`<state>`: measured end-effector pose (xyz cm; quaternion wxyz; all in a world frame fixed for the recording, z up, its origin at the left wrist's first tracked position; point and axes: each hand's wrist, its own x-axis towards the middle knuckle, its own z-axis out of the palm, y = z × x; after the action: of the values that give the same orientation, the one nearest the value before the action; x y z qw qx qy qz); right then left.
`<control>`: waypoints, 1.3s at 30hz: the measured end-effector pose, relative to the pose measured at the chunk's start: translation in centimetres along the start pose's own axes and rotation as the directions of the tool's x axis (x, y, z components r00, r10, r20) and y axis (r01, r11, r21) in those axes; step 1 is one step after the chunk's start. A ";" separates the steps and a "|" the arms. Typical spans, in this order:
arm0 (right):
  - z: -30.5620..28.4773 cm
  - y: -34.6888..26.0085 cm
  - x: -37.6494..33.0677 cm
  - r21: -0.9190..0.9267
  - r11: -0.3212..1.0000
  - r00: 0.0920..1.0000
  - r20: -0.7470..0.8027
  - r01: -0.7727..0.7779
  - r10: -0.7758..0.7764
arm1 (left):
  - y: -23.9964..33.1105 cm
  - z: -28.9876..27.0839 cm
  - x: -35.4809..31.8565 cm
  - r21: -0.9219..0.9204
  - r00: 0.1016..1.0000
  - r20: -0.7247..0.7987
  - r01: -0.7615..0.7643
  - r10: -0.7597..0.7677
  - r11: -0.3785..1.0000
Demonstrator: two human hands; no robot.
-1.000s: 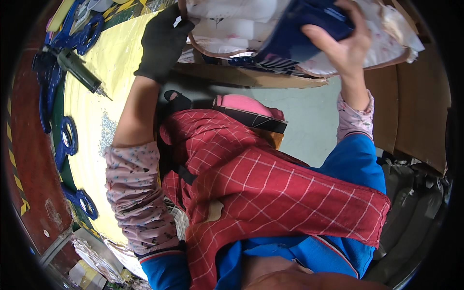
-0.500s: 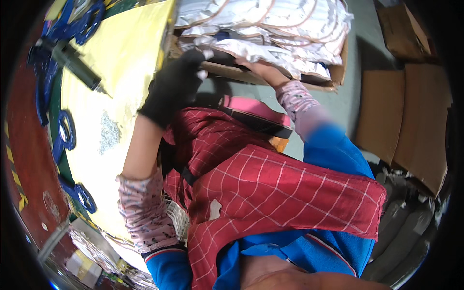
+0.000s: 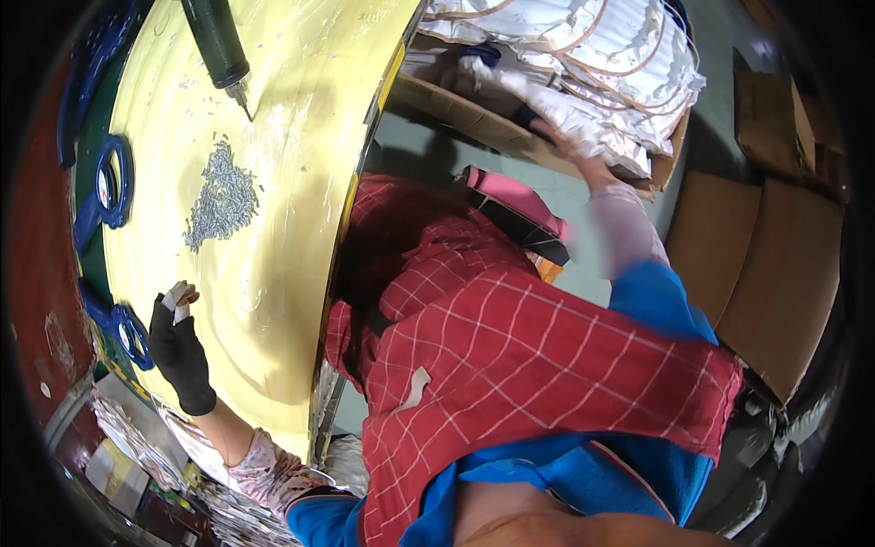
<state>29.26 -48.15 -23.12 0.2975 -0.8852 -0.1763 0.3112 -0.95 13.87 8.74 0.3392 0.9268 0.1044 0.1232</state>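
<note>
My left hand (image 3: 180, 351), in a black glove with pale-wrapped fingertips, hovers at the left side of the yellow tabletop (image 3: 273, 346). Its fingers are bent, the thumb stands slightly apart from them, and I see nothing between them. My right hand (image 3: 563, 143) is bare and reaches to the near edge of a cardboard box (image 3: 478, 114). It meets the loose front pieces of a stack of white, brown-edged sheets (image 3: 629, 46). Blur and the white material hide the fingertips, so their grip is unclear.
A dark power screwdriver (image 3: 219, 46) points down above a pile of small grey metal pieces (image 3: 223, 196). Blue ring-shaped handles (image 3: 114, 182) line the table's left side. Beyond the table edge sits a pink-and-black object (image 3: 519, 205). Cardboard boxes (image 3: 775, 264) stand at the right.
My left hand has moved from beside the box to the table's left side. My right hand stays at the box's near edge. The view has shifted, bringing the screwdriver over the pile.
</note>
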 end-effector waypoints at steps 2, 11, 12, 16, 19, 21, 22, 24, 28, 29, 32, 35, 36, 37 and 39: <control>3.0 7.2 1.9 -0.146 0.988 0.997 0.052 -0.051 0.059 | 0.8 0.5 1.3 0.005 0.999 0.027 0.025 -0.025 1.000; 8.3 1.4 0.4 -0.104 0.845 0.851 -0.056 -0.525 0.522 | -9.1 -4.7 -1.7 0.371 0.975 -0.204 -0.008 0.090 0.928; 9.6 -0.4 -1.0 -0.085 0.775 0.779 -0.059 -0.627 0.624 | -11.1 -7.2 -1.8 0.441 0.963 -0.259 0.050 0.074 0.896; 2.5 9.7 -3.0 -0.391 0.751 0.842 -0.148 -0.532 0.519 | -17.8 -8.4 -4.0 0.538 0.821 -0.554 0.478 -0.137 0.694; -0.7 9.0 -1.6 -0.593 0.788 0.963 0.072 -0.167 0.259 | -23.0 -10.1 -5.1 0.447 0.659 -0.504 0.752 -0.558 0.485; -0.5 -1.1 -2.4 -0.534 0.845 0.971 0.206 0.005 0.125 | -22.2 -11.5 -4.0 0.602 0.679 -0.549 0.725 -0.487 0.333; -3.8 -2.7 -1.8 -0.450 0.892 0.926 0.349 0.034 0.141 | -23.4 -10.3 -4.5 0.579 0.731 -0.530 0.683 -0.430 0.445; -4.8 -18.7 -2.0 -0.283 0.959 0.988 0.141 -0.017 0.059 | -22.2 -9.4 -5.9 0.624 0.768 -0.639 0.546 -0.037 0.559; -4.0 -37.9 -3.7 0.114 0.871 0.871 -0.184 0.478 -0.455 | -9.1 -8.0 -10.4 -0.014 0.418 -0.861 0.548 -0.288 0.837; -3.1 -41.5 -3.9 -0.075 0.784 0.765 -0.179 0.616 -0.618 | -5.1 -7.0 -12.8 0.043 0.443 -0.866 0.526 -0.231 0.849; 0.5 -51.2 -4.9 -0.494 0.185 0.176 -0.067 0.849 -0.982 | 2.8 -5.1 -19.9 0.425 0.776 -0.624 0.237 0.093 0.873; 3.6 -57.8 -7.9 -0.542 -0.285 -0.166 0.259 0.791 -0.952 | 7.3 -2.2 -25.1 -0.027 0.833 -0.553 0.006 -0.020 1.000; 4.6 -59.7 -9.1 -0.506 -0.427 -0.250 0.380 0.749 -0.891 | 8.0 -1.5 -26.4 -0.189 0.869 -0.494 -0.080 -0.024 0.979; 4.8 -60.9 -10.3 -0.433 -0.547 -0.302 0.515 0.717 -0.803 | 8.6 -1.1 -27.0 -0.239 0.883 -0.468 -0.100 -0.024 0.966; 4.8 -59.7 -11.7 -0.177 -0.379 -0.174 0.665 0.908 -0.726 | 8.0 -0.8 -28.0 -0.421 0.904 -0.420 -0.123 -0.073 0.899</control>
<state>9.82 -6.56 17.13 0.0660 -0.4085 -0.9104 -0.0011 -26.87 0.59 10.09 0.5058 0.7784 0.1333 0.3471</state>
